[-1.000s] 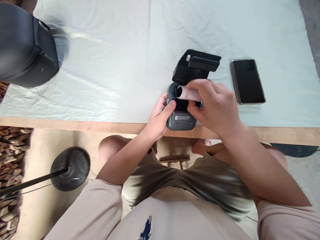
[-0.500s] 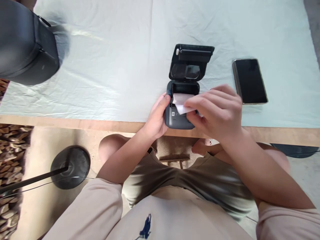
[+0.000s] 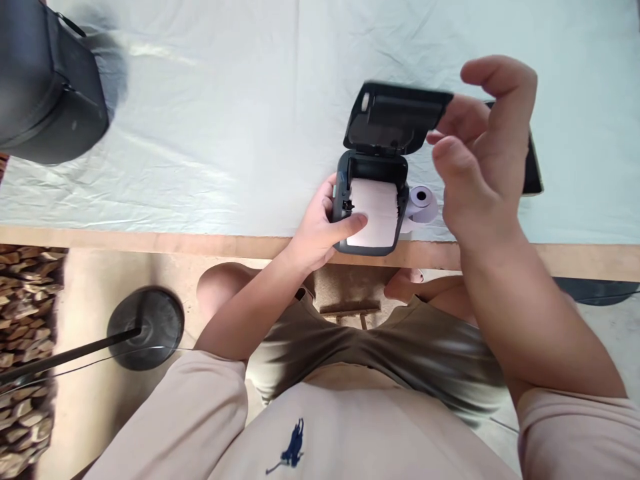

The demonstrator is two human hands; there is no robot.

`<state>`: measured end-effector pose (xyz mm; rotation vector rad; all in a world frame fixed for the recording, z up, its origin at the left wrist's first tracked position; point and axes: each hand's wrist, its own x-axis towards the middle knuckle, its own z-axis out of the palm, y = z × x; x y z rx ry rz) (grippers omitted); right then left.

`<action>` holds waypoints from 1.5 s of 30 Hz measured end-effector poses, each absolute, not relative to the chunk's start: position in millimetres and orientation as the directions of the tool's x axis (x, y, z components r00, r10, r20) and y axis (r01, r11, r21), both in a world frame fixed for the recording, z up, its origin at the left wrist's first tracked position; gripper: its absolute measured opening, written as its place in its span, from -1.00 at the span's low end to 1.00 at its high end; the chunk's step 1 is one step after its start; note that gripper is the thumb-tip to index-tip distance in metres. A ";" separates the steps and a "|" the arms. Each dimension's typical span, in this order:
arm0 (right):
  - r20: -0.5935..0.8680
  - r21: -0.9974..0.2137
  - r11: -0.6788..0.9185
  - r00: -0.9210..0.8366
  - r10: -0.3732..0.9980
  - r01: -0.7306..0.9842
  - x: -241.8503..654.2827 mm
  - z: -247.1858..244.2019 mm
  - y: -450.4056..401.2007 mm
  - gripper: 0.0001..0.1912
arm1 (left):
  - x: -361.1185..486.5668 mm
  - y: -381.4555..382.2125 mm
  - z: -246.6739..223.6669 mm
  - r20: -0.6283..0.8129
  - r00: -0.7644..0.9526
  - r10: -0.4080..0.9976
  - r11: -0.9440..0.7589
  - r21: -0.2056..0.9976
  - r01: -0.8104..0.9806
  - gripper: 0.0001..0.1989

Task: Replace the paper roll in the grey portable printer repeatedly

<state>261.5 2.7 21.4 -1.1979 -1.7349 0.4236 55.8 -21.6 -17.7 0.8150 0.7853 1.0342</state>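
Observation:
A small dark printer (image 3: 341,200) with its lid (image 3: 400,117) raised is at the table's front edge. My left hand (image 3: 320,227) grips its left side, the thumb pressing on a strip of white paper (image 3: 377,213) that lies over the front of the printer. Fingers spread, my right hand (image 3: 487,140) is raised at the right of the lid; some of its fingers are behind or against the lid's right edge. A small paper roll (image 3: 421,198) stands right beside the printer. Partly hidden behind my right hand lies a phone (image 3: 534,167).
A dark rounded case (image 3: 50,87) sits at the left on the cloth-covered table (image 3: 215,120). Below the wooden front edge (image 3: 225,245) are a round black stand base (image 3: 146,328) and stacked firewood (image 3: 25,307) on the left.
My right hand has let go of the paper and moved up and right to the lid. The paper now lies flat over the printer's front, under my left thumb. The small roll has come into view.

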 end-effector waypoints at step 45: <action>0.436 -0.403 0.635 -0.472 0.766 0.659 264.8 47.5 -20.2 -0.46 | 65.1 -20.4 -6.8 -0.389 0.205 0.898 0.436 0.722 -0.537 -0.56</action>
